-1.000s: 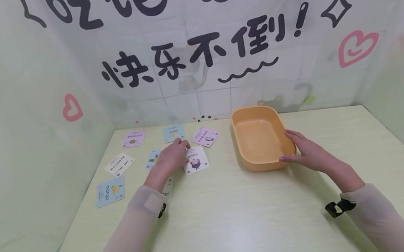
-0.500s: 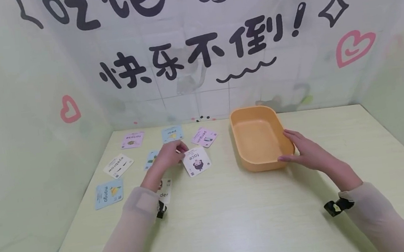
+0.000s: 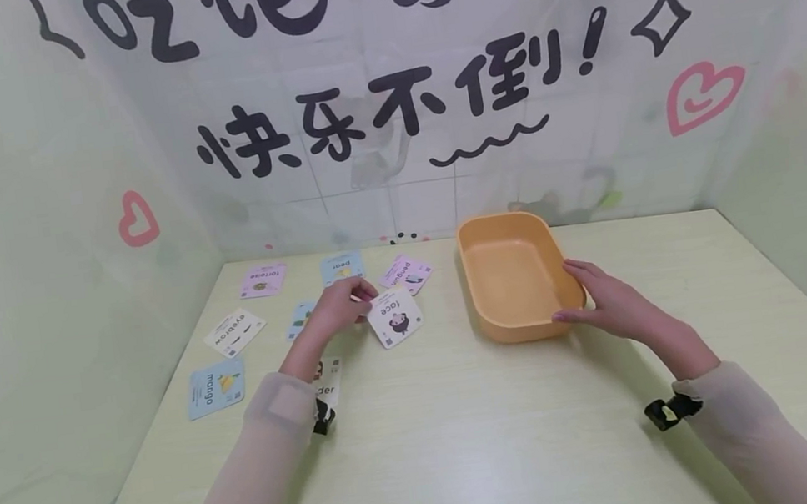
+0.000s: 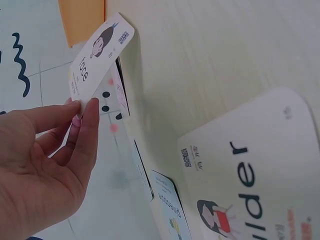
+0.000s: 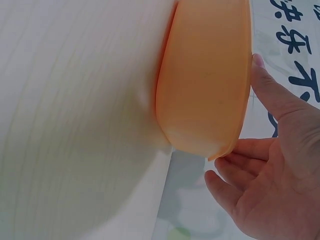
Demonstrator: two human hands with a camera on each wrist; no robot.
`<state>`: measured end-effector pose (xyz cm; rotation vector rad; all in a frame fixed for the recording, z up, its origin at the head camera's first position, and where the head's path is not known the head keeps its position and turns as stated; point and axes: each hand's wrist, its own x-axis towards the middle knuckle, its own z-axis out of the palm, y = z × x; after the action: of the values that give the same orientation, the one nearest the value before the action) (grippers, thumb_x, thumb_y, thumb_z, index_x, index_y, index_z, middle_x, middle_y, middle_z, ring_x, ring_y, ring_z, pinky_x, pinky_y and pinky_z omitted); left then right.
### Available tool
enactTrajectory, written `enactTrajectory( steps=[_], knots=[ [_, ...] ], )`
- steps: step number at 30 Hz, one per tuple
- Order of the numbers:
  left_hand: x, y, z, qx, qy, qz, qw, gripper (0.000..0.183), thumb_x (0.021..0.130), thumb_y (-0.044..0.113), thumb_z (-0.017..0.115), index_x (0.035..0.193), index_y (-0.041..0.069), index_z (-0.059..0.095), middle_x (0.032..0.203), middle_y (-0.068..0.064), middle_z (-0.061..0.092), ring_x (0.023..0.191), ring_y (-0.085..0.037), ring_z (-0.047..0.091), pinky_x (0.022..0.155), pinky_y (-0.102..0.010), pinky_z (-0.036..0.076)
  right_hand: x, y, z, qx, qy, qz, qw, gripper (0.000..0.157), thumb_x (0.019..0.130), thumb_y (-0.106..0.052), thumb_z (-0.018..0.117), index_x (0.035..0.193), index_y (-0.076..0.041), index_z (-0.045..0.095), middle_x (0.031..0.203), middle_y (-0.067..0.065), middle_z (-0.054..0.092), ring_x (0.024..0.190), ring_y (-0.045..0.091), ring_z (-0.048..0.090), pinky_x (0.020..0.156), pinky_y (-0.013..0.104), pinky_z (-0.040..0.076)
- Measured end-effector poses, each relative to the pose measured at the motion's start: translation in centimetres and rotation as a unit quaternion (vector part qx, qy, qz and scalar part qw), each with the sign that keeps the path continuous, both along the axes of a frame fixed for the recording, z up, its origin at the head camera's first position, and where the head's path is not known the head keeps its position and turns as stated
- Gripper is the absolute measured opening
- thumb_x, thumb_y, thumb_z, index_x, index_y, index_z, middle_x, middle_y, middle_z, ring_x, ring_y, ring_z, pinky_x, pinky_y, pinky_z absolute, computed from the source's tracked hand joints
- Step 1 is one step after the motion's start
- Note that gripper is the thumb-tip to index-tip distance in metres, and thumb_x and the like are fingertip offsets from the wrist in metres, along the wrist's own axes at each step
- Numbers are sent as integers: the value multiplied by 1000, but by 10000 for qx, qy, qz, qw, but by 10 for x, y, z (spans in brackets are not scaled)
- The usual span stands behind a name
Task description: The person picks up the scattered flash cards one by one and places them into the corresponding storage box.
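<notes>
Thumb and fingers of my left hand pinch the edge of a white "face" card, which the left wrist view shows tilted and raised off the table. Below that wrist lies a white card ending in "der", partly hidden by the sleeve. A blue pineapple card is partly covered by the left hand in the head view. My right hand rests on the near right corner of an orange plastic bin, thumb on the near side and fairly straight fingers along the right rim.
Several other cards lie on the left of the pale table: tortoise, pear, penguin, eyebrow and mango. Printed curtain-like walls enclose the back and sides.
The left hand has taken hold of the face card and lifted it, tilting it slightly. Its wrist has shifted a little left. The right hand stays on the bin.
</notes>
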<state>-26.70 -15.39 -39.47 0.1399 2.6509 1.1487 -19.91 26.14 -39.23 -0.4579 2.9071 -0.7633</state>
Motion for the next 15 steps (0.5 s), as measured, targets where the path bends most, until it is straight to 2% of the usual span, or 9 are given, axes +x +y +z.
enactTrajectory(
  steps=[15],
  knots=[
    [2,6,10,211,-16,147,9997,23,95,-2,57,117,1,61,115,-16,60,101,-26,62,85,-30,60,0,-2,1,-47,-1,-41,10000,98,87,-45,74,151,12,26,157,31,27,143,51,29,116,64,30]
  ],
)
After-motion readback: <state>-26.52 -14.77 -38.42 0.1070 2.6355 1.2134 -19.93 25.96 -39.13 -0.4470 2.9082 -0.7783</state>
